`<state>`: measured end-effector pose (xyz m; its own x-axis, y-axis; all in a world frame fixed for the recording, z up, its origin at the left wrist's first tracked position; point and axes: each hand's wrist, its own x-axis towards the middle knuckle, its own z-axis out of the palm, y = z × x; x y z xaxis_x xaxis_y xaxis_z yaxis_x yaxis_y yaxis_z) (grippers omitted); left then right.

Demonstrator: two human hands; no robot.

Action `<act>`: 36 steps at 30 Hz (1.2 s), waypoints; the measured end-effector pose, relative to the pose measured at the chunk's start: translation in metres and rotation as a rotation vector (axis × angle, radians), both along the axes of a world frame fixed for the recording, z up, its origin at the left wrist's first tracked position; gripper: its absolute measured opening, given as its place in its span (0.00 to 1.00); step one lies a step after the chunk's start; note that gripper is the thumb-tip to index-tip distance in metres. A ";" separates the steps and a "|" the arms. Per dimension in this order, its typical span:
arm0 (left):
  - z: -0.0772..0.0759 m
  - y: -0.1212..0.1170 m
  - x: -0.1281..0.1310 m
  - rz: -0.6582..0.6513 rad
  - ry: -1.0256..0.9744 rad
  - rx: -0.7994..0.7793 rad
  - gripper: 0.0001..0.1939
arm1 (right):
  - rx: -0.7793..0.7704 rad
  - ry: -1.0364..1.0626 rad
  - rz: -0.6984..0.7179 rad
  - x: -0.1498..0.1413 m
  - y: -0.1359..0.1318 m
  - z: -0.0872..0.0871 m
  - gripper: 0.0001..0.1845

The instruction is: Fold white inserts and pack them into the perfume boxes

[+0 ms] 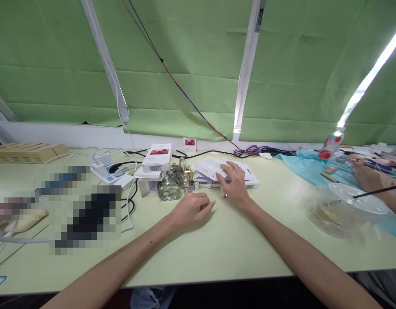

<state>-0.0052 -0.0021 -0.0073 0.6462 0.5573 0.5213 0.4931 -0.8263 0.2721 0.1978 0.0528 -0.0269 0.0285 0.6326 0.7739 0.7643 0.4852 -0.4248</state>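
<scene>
White printed sheet (207, 166) lies just right of the glass bottles (169, 191), over a low pile of white boxes (253, 183). Possible trouble: a sideways drag could slide the loose pile into the bottles and tip one; a nudge from the left hand (192, 208) could do likewise. Right hand (236, 184), right of the bottles: fingers spread fairly wide at the sheet, nothing clasped, firm contact hard to confirm. Left hand, just in front of the bottles: loosely curled on the table (217, 249); contents of the curl, cannot tell. Picture-fronted box (157, 159) left of the bottles; lidded cup (359, 198) well right.
</scene>
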 end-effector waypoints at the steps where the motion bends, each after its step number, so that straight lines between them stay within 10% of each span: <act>1: -0.001 0.001 0.000 0.008 -0.024 -0.011 0.23 | 0.013 0.015 0.002 0.000 -0.001 0.001 0.20; 14: 0.006 0.005 0.000 0.227 -0.485 -0.699 0.23 | 0.208 0.120 0.112 -0.012 -0.019 0.012 0.20; 36: 0.011 0.007 -0.003 0.023 -0.815 -0.672 0.23 | 0.215 0.097 0.574 -0.016 -0.028 0.006 0.20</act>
<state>-0.0082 0.0047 0.0039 0.2252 0.9003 0.3725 -0.0314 -0.3754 0.9263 0.1820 0.0251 -0.0208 -0.1934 0.3983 0.8966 0.3193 0.8897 -0.3263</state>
